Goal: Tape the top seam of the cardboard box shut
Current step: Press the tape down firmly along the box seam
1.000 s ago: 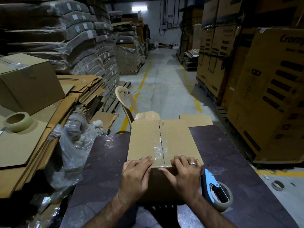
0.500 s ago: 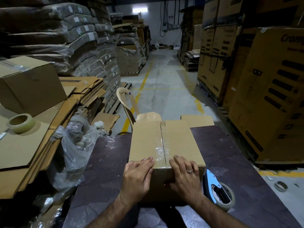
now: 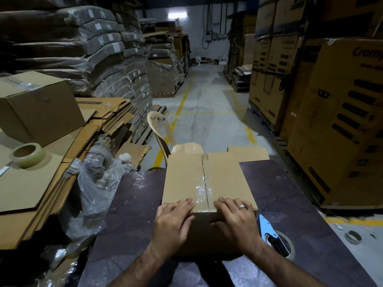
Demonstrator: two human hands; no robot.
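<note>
A closed cardboard box (image 3: 226, 179) stands on a dark table (image 3: 290, 195) right in front of me. Clear tape (image 3: 202, 191) covers the near part of its top seam and wraps over the near edge; the far part of the seam shows a bare gap. My left hand (image 3: 173, 222) and my right hand (image 3: 236, 222), with a ring, lie flat over the near top edge on either side of the tape, fingers on the top, thumbs on the front face. A blue tape dispenser (image 3: 273, 238) lies on the table just right of my right hand.
Flattened cardboard, a taped box (image 3: 39, 108) and a spare tape roll (image 3: 28, 155) sit on a stack at left. Crumpled plastic wrap (image 3: 93, 195) hangs by the table's left edge. A plastic chair (image 3: 163, 131) stands behind the box. Tall cartons (image 3: 342, 121) line the right.
Both hands have slid slightly toward me over the near edge, thumbs moving down onto the front face. The box and the dispenser have not moved.
</note>
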